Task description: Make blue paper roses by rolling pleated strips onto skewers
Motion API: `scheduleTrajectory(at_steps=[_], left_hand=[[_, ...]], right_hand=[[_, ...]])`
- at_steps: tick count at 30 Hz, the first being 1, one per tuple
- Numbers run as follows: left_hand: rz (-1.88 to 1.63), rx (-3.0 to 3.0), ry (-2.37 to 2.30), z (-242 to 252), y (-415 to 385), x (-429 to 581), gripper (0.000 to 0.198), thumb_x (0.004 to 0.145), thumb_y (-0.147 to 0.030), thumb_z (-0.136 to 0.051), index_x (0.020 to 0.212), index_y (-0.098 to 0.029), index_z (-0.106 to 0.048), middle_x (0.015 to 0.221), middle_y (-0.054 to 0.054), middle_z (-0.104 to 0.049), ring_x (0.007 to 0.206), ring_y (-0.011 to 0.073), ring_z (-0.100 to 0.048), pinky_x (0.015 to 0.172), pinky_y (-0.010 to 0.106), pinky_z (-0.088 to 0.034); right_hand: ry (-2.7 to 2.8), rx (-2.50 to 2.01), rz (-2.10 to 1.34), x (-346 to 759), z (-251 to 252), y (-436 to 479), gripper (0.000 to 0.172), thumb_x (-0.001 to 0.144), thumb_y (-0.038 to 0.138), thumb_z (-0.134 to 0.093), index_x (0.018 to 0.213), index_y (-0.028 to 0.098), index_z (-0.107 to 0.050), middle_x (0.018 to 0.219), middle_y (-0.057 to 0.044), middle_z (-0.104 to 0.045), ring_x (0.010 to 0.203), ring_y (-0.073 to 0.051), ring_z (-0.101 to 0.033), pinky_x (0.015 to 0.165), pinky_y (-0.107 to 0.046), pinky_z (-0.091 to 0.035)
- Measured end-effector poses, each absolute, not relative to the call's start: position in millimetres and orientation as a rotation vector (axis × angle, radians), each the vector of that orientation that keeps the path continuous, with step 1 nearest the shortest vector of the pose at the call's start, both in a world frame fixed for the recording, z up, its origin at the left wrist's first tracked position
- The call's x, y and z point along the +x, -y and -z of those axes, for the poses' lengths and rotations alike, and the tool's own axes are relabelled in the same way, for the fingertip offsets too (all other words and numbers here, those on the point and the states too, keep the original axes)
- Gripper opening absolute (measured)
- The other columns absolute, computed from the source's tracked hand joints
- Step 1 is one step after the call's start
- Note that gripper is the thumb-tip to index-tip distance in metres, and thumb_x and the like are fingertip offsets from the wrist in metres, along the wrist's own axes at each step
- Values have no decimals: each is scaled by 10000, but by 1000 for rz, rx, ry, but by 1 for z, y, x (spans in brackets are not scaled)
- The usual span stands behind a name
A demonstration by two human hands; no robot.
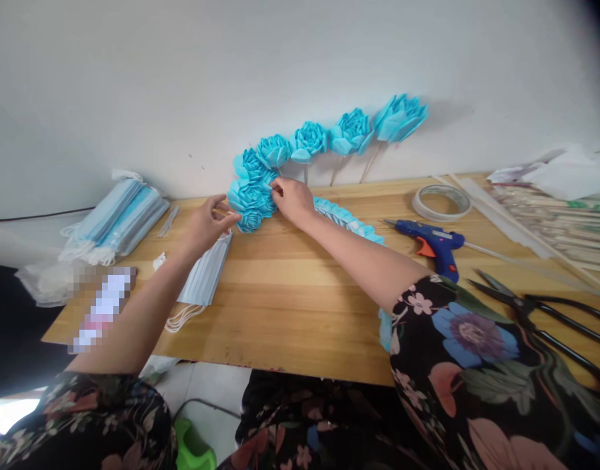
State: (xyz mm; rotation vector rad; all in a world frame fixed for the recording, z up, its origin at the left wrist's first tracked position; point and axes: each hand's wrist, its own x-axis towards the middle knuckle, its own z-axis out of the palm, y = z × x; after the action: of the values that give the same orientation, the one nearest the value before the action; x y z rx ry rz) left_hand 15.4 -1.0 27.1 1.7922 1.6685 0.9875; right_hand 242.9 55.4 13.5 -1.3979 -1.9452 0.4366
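Observation:
My right hand (pixel 292 198) rests with curled fingers on a blue paper rose (pixel 251 196) at the back of the wooden table (pixel 290 300). My left hand (pixel 209 220) pinches the same rose's left side or its thin stick; what sits between the fingertips is too small to name. More blue roses on sticks (pixel 351 130) lean in a row against the white wall. A pleated blue strip (pixel 346 220) lies under my right forearm. A few flat face masks (pixel 205 274) lie under my left wrist.
A stack of blue face masks (pixel 116 222) sits at the table's left. To the right lie a tape roll (pixel 441 202), a blue glue gun (pixel 431 241), black scissors (pixel 539 310) and a bundle of thin sticks (pixel 559 225). A plastic bag (pixel 45 281) hangs at the left edge.

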Motion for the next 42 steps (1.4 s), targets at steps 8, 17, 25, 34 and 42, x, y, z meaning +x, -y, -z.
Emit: scheduleTrajectory(at_steps=[8,17,25,34,42], left_hand=[[-1163,1819,-1696,-31,-5,14,425,886,-448,-643,1204,-168,-610,982,72,-665,728,155,-666,510,228,-547],[-1190,1814,-1649,-34,-3,15,437,879,-406,-620,1253,-182,-588,977,55,-637,777,155,-662,534,220,-557],[-1207,1799,-1642,-37,1,15,435,873,-395,-616,1252,-183,-595,998,64,-646,779,153,-646,582,244,-577],[-1190,1826,-1640,-35,5,18,411,880,-391,-606,1245,-201,-596,1026,67,-640,816,167,-655,560,235,-558],[-1183,1855,-1760,-37,-32,23,424,895,-366,-580,1283,-194,-574,1130,90,-668,878,184,-661,710,294,-566]], right_hand=[[1885,-1390,-463,258,-12,-53,355,944,136,-473,1165,194,-744,1166,-75,-769,1060,-239,-702,911,-331,-504],[1870,-1422,-441,268,-12,-54,355,917,113,-497,1157,172,-752,1126,-83,-778,1029,-241,-711,915,-336,-514],[1918,-1421,-433,288,-20,-35,322,912,128,-526,1120,188,-766,1100,-77,-782,1011,-235,-712,900,-344,-513],[2255,-1316,-688,339,-28,61,253,919,169,-577,1068,201,-778,1118,-51,-787,987,-207,-726,859,-307,-512],[2273,-1279,-730,328,-28,58,281,911,175,-583,1101,229,-783,1187,-42,-772,1063,-213,-722,927,-315,-524]])
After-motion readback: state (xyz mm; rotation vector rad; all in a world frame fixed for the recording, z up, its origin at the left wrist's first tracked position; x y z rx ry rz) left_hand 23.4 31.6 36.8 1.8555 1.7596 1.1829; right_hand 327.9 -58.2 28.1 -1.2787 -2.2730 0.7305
